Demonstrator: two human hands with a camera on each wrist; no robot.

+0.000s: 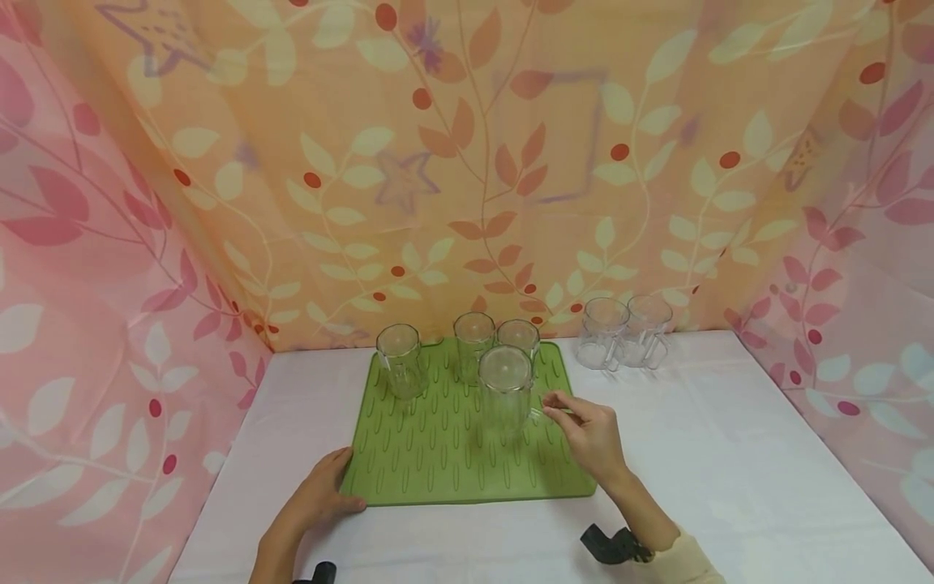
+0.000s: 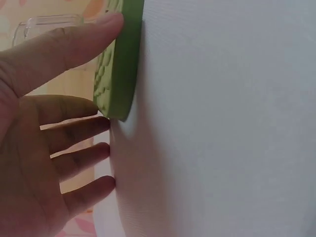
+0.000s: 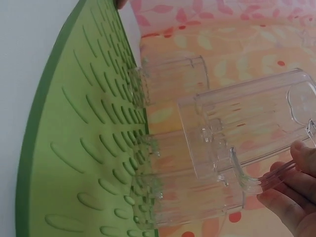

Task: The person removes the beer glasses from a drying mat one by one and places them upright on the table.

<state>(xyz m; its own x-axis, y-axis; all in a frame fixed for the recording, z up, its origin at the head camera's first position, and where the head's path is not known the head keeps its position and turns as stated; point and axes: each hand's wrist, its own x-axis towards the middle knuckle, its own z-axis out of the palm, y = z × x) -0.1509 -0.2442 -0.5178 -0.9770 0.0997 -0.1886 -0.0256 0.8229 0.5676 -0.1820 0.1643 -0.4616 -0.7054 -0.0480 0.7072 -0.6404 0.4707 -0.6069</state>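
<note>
Sleeve (image 1: pixel 682 560): lying nearest, it is wrapping the right forearm.
Right hand (image 1: pixel 589 438): it is reaching forward and inward, curling its fingers and pinching the handle (image 3: pixel 251 184) of one mug.
Mug (image 1: pixel 505 397): it is hanging above the green mat (image 1: pixel 416 478), just left of the right fingertips; three others are standing behind it on the mat.
Left hand (image 1: pixel 319 491): it is spreading its fingers almost straight, gripping nothing; the thumb is touching the mat's front left corner.
</note>
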